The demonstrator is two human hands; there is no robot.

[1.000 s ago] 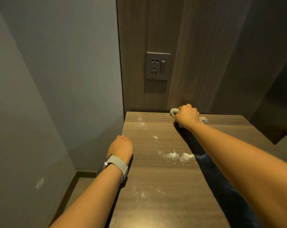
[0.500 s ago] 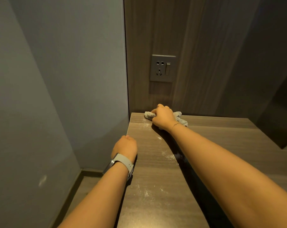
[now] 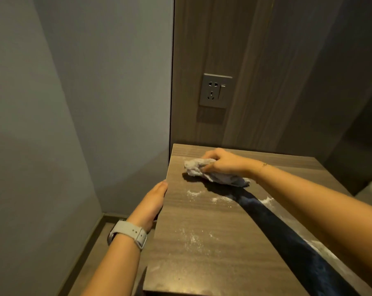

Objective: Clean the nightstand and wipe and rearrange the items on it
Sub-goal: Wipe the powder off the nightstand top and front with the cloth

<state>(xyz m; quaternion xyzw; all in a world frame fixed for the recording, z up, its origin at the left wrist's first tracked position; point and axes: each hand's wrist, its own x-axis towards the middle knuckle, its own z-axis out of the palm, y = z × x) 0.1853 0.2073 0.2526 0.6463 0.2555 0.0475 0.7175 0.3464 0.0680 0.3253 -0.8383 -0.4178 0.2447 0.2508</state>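
Grey painted wall (image 3: 63, 103) filling the left side, from 7 through 11 o'clock. Left hand (image 3: 154, 201) at about 8 o'clock of centre, laid flat against the left edge of the brown wood-grain nightstand top (image 3: 202, 253), fingers straight and together, pointing toward 1 o'clock; whether the thumb curls beneath the edge cannot be told. Pale grey watch strap with a dark case (image 3: 128, 232) round the left wrist, just off the tabletop.

White powdery dust (image 3: 193, 239) scattered over the wood: one patch near 6 o'clock, thinner streaks just below the cloth, more along the right edge beside the arm's dark shadow.

Crumpled light grey cleaning cloth (image 3: 204, 170) resting on the nightstand's far left corner region, near the back wall. Long axis running roughly from 10 o'clock to 4 o'clock, bunched end aimed at 10 o'clock, flatter tail trailing beneath the wrist toward 4 o'clock.

Right hand (image 3: 224, 162) on top of the cloth, fingers curled and clamped on the bunched fabric, knuckles toward 10 o'clock. Thin gold-coloured bracelet (image 3: 264, 164) on the right wrist.

Silver square wall socket with a rocker switch (image 3: 215, 90) at 12 o'clock above the cloth, set in a dark wood-grain wall panel (image 3: 266, 71).
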